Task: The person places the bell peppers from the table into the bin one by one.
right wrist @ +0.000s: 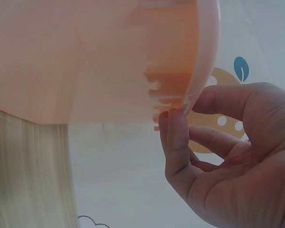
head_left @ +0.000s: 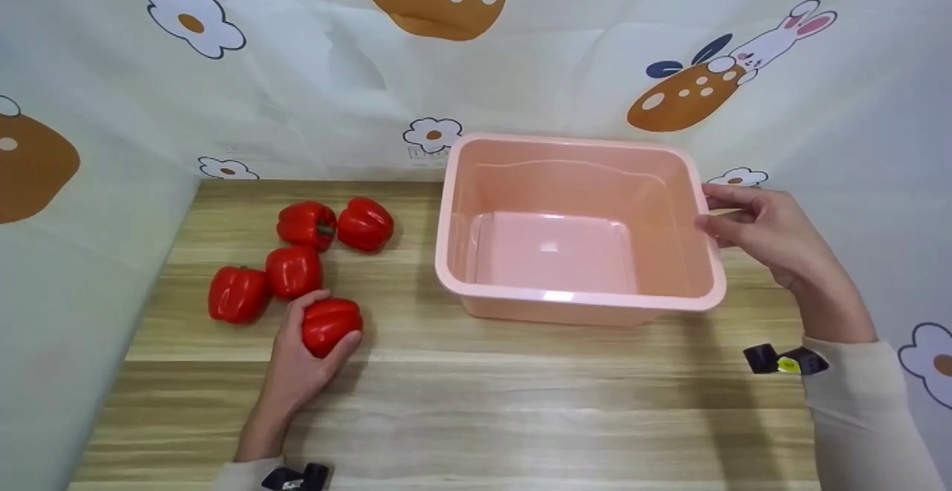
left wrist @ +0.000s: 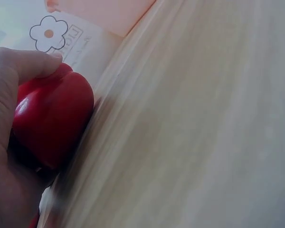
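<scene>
My left hand [head_left: 297, 364] grips a red bell pepper [head_left: 331, 326], thumb on its near side and fingers round its far side. In the left wrist view, this bell pepper [left wrist: 57, 116] sits low against the wooden surface; whether it touches cannot be told. Several other red bell peppers lie just beyond the hand, among them one at the left [head_left: 238, 294] and one at the back [head_left: 365, 225]. On the right stands a pink plastic basin [head_left: 580, 301] with nothing inside. My right hand [head_left: 777, 238] pinches its right rim [right wrist: 206, 57] between thumb and fingers.
The wood-grain tabletop [head_left: 520, 394] stretches in front of the basin and between it and the peppers. A pale printed cloth [head_left: 297, 89] with flowers and a rabbit hangs along the back and both sides. The basin stands close to the back cloth.
</scene>
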### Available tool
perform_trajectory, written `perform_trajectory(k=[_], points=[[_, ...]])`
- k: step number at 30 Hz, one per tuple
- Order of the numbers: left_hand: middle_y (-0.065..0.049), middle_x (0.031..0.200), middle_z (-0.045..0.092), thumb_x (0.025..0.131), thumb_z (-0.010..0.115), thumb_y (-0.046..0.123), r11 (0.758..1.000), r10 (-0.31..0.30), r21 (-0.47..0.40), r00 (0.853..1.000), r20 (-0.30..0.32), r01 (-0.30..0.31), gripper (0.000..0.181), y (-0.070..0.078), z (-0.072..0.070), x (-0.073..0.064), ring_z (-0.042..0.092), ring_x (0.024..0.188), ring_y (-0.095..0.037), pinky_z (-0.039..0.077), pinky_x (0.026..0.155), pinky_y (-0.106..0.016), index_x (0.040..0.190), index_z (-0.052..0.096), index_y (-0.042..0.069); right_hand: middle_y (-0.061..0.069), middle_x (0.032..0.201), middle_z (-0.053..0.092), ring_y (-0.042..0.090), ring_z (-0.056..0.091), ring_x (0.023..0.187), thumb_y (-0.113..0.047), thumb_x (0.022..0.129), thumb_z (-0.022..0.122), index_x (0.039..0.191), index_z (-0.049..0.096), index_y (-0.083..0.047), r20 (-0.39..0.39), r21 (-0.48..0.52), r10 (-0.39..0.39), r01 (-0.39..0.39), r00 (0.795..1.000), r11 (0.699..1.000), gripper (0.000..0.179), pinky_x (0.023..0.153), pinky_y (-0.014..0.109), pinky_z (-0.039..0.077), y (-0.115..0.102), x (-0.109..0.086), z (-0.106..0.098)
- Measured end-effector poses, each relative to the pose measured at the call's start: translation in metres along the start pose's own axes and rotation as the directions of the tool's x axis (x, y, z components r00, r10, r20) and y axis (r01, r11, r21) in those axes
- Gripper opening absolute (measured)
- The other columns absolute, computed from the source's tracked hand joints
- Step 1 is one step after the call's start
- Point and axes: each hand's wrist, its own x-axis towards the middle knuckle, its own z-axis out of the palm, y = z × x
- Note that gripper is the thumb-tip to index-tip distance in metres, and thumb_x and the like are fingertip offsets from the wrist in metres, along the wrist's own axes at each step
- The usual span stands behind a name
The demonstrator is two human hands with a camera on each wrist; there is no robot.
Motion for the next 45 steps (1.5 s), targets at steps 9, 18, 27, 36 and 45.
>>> perform_trajectory(k=[9,18,27,36,45], points=[[-0.007,0.132,0.054,0.083,0.082,0.026,1.0,0.01,-0.01,1.0,0.007,-0.01,0.071,0.008,0.003,0.0,0.056,0.116,-0.025,0.05,0.092,-0.045,0.142,0.043,0.016,-0.01,0.113,0.065,0.0,0.072,0.086,-0.022,0.094,0.071,0.145,0.053,-0.005,-0.009,0.011,0.009,-0.009,1.0,1.0,0.056,0.074,0.025,0.062,-0.005,-0.002,-0.001],[-0.009,0.134,0.054,0.085,0.08,0.026,0.998,-0.009,-0.069,1.0,0.026,0.011,0.072,0.019,0.001,0.004,0.054,0.117,-0.024,0.049,0.094,-0.043,0.143,0.038,0.014,0.001,0.117,0.065,0.002,0.073,0.083,-0.025,0.095,0.07,0.149,0.049,-0.009,-0.037,-0.02,0.01,-0.011,0.999,1.0,0.06,0.073,0.022,0.061,-0.004,-0.003,0.0],[-0.007,0.137,0.05,0.086,0.078,0.025,0.994,-0.002,-0.112,0.999,0.051,0.007,0.071,0.04,0.0,0.008,0.051,0.12,-0.022,0.048,0.096,-0.041,0.143,0.037,0.016,0.001,0.119,0.065,0.0,0.073,0.086,-0.026,0.095,0.069,0.149,0.048,-0.008,-0.03,0.002,0.013,-0.013,0.999,1.0,0.061,0.073,0.022,0.061,0.0,-0.007,0.002],[0.0,0.139,0.054,0.084,0.078,0.014,0.969,0.141,-0.209,0.99,0.028,-0.133,0.068,0.075,-0.005,0.027,0.053,0.119,-0.017,0.05,0.092,-0.026,0.142,0.043,0.014,0.001,0.119,0.064,0.001,0.073,0.089,-0.022,0.096,0.068,0.15,0.046,-0.005,-0.02,0.028,-0.01,0.011,1.0,1.0,0.061,0.074,0.023,0.062,0.005,-0.009,0.003],[0.005,0.14,0.051,0.085,0.076,0.016,0.96,0.22,-0.206,0.967,0.126,-0.191,0.066,0.125,-0.026,0.055,0.049,0.125,-0.016,0.054,0.091,-0.023,0.141,0.043,0.017,0.01,0.126,0.062,0.002,0.073,0.089,-0.023,0.097,0.067,0.149,0.049,-0.01,-0.037,0.032,0.024,-0.023,0.999,0.999,0.057,0.074,0.023,0.061,-0.001,-0.003,0.008]])
